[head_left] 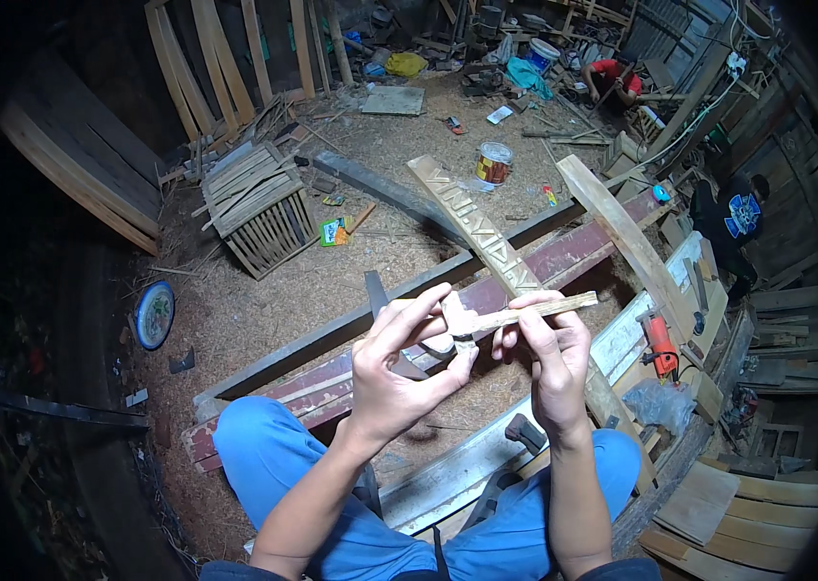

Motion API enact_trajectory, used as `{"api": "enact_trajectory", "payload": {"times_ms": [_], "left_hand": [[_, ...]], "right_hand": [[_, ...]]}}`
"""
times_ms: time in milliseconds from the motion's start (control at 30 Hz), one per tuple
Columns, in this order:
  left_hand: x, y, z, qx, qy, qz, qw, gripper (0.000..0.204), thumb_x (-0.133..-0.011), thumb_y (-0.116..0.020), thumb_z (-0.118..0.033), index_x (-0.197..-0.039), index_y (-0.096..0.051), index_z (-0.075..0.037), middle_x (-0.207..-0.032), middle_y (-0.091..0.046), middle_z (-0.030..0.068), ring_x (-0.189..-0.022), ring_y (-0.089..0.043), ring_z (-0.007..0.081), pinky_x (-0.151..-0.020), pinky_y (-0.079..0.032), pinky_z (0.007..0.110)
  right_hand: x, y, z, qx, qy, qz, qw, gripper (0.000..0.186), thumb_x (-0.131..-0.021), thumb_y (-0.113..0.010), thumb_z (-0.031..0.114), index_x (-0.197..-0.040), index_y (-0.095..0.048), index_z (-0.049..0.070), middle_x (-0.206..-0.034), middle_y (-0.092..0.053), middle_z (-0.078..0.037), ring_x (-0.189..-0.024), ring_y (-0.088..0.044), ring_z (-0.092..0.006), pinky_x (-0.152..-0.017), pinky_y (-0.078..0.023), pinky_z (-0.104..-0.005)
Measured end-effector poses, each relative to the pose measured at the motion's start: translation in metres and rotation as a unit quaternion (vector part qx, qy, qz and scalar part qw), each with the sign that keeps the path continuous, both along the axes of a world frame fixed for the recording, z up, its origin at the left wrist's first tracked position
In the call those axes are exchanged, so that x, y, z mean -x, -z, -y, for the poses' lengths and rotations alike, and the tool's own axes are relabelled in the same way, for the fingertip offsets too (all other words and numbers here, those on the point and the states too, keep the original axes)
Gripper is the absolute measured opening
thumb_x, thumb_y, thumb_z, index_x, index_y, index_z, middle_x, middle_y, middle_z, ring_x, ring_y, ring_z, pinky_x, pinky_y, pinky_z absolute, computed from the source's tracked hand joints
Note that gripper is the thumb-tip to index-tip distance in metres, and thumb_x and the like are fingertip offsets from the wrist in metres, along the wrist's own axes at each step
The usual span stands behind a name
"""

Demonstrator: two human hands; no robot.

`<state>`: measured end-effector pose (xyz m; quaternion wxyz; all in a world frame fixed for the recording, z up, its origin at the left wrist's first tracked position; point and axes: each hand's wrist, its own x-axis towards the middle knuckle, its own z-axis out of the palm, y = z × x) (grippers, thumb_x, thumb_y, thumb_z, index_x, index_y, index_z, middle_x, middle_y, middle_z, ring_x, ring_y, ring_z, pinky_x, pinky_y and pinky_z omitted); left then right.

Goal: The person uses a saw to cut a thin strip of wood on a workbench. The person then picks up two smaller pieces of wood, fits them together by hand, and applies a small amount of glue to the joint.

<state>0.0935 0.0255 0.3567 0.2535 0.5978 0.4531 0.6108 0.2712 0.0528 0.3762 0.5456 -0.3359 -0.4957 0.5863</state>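
Observation:
My left hand (399, 363) is closed in a pinch round a small pale wooden piece (454, 312), gripped between thumb and fingers. My right hand (552, 353) pinches a thin wooden stick (564, 305) whose left end meets the small piece; whether the two are joined I cannot tell. Just beyond my hands lies a long board (467, 218) with zigzag notches carved along its face. It rests across the maroon-painted beam (574, 254). Behind my left hand shows a dark flat bar (376, 290), partly hidden by the fingers.
A red power tool (661, 347) lies to the right beside a clear plastic bag (661, 402). A slatted wooden crate (259, 208) stands at left, a paint can (494, 163) farther off. Two other people, one in a red shirt (612, 82) and one in a dark shirt (730, 218), crouch at right.

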Motion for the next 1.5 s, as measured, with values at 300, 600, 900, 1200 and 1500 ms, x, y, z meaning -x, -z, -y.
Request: {"api": "enact_trajectory", "payload": {"times_ms": [300,600,900,1200,1500], "left_hand": [[0.0015,-0.0007,0.0009,0.003,-0.019,0.000,1.000,0.059,-0.070,-0.083,-0.002,-0.126,-0.066,0.005,-0.110,-0.067,0.0132,-0.100,-0.073,0.0212,-0.089,-0.058,0.030],[0.0014,-0.0021,-0.0001,-0.018,-0.044,-0.038,0.998,0.058,-0.068,-0.085,-0.003,-0.123,-0.067,0.003,-0.110,-0.066,0.0117,-0.099,-0.072,0.0202,-0.087,-0.062,0.031],[0.0035,0.0014,-0.0020,-0.010,-0.027,-0.050,0.998,0.063,-0.072,-0.085,-0.004,-0.130,-0.062,0.005,-0.114,-0.067,0.0141,-0.103,-0.073,0.0249,-0.094,-0.058,0.033],[0.0047,0.0016,-0.0043,-0.053,-0.008,-0.096,0.994,0.071,-0.074,-0.084,-0.004,-0.138,-0.056,0.005,-0.130,-0.063,0.0208,-0.117,-0.066,0.0277,-0.101,-0.053,0.037],[0.0075,0.0036,-0.0053,-0.101,-0.015,-0.126,0.987,0.075,-0.074,-0.084,-0.005,-0.141,-0.052,0.006,-0.131,-0.060,0.0216,-0.122,-0.064,0.0317,-0.102,-0.054,0.039]], "right_hand": [[0.0015,-0.0002,0.0004,-0.015,-0.011,0.008,1.000,0.020,-0.102,-0.061,0.018,-0.110,-0.062,-0.001,-0.084,-0.063,-0.005,-0.074,-0.062,-0.0096,-0.068,-0.051,-0.0235],[0.0003,0.0011,0.0005,-0.017,-0.010,0.007,1.000,0.019,-0.101,-0.061,0.016,-0.109,-0.062,-0.002,-0.085,-0.063,-0.006,-0.075,-0.062,-0.0098,-0.069,-0.052,-0.0249],[0.0010,0.0021,-0.0006,-0.010,-0.009,-0.010,1.000,0.020,-0.102,-0.060,0.017,-0.109,-0.062,-0.002,-0.084,-0.063,-0.006,-0.075,-0.062,-0.0109,-0.069,-0.052,-0.0253],[0.0014,-0.0011,0.0006,0.026,-0.011,-0.054,0.998,0.020,-0.101,-0.060,0.017,-0.109,-0.062,-0.001,-0.080,-0.064,-0.006,-0.072,-0.063,-0.0118,-0.068,-0.053,-0.0254],[0.0030,-0.0029,0.0042,0.069,-0.026,-0.083,0.994,0.021,-0.102,-0.058,0.020,-0.109,-0.063,0.001,-0.081,-0.066,-0.006,-0.071,-0.064,-0.0127,-0.065,-0.049,-0.0245]]}}
